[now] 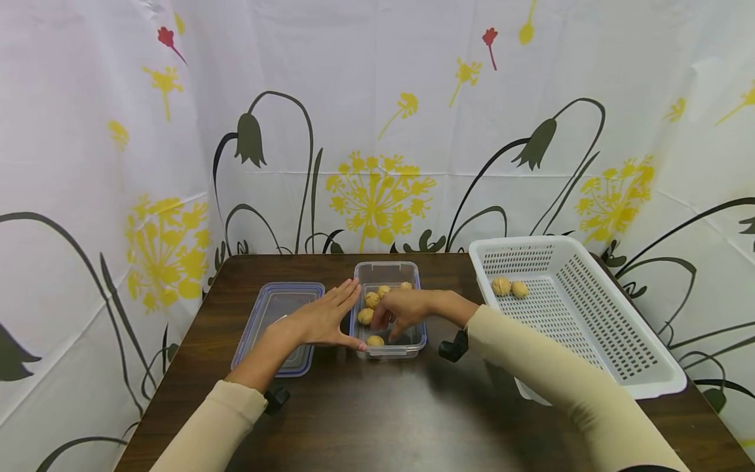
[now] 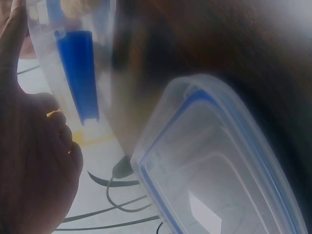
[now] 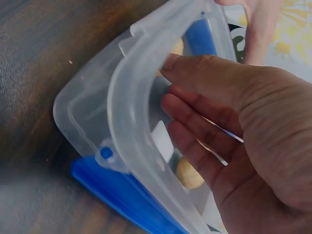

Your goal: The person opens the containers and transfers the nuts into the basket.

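Observation:
A clear plastic container [image 1: 386, 266] with blue clips stands mid-table and holds several walnuts [image 1: 371, 299]. My left hand [image 1: 328, 318] lies flat with straight fingers against the container's left wall; the left wrist view shows that hand [image 2: 34, 161] beside the container [image 2: 73, 73]. My right hand [image 1: 398, 314] reaches down into the container. In the right wrist view its fingers [image 3: 204, 122] are loosely extended inside the container [image 3: 126, 97], just above a walnut [image 3: 189, 173], and hold nothing that I can see.
The container's blue-rimmed lid [image 1: 277, 321] lies flat left of it, also in the left wrist view [image 2: 214, 165]. A white perforated basket [image 1: 590, 328] at the right holds two walnuts [image 1: 510, 287]. Flower-printed curtains close the table's back and sides.

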Available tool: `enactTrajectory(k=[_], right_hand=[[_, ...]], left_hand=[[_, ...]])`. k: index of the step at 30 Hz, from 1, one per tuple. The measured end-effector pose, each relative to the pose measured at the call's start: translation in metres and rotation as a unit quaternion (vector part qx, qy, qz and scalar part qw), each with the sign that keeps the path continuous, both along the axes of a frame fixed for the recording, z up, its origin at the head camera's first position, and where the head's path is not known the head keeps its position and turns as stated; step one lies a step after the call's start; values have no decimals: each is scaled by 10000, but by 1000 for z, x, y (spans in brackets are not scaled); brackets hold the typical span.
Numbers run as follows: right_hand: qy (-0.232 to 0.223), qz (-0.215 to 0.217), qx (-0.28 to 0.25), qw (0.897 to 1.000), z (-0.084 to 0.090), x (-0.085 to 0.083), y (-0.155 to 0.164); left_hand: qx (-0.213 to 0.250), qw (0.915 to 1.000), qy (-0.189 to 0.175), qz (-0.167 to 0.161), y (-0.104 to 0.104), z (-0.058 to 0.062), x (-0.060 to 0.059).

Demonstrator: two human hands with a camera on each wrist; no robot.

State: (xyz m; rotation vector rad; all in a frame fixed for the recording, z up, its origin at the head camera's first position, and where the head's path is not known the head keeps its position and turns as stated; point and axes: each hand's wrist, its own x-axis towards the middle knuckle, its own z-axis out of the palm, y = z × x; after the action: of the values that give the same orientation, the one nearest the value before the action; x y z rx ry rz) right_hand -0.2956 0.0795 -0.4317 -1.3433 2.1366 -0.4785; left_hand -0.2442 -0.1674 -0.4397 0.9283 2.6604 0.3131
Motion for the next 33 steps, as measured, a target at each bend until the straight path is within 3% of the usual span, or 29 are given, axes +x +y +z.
enactTrajectory(k=[13,33], right_hand=[[-484,-74,-41,9988,-18,2,-9],[-414,17,-226,9989,-26,2,-12]], left_hand=[[-2,9999,118,-94,0,-1,-2],[-43,10000,65,-42,0,-1,0]])
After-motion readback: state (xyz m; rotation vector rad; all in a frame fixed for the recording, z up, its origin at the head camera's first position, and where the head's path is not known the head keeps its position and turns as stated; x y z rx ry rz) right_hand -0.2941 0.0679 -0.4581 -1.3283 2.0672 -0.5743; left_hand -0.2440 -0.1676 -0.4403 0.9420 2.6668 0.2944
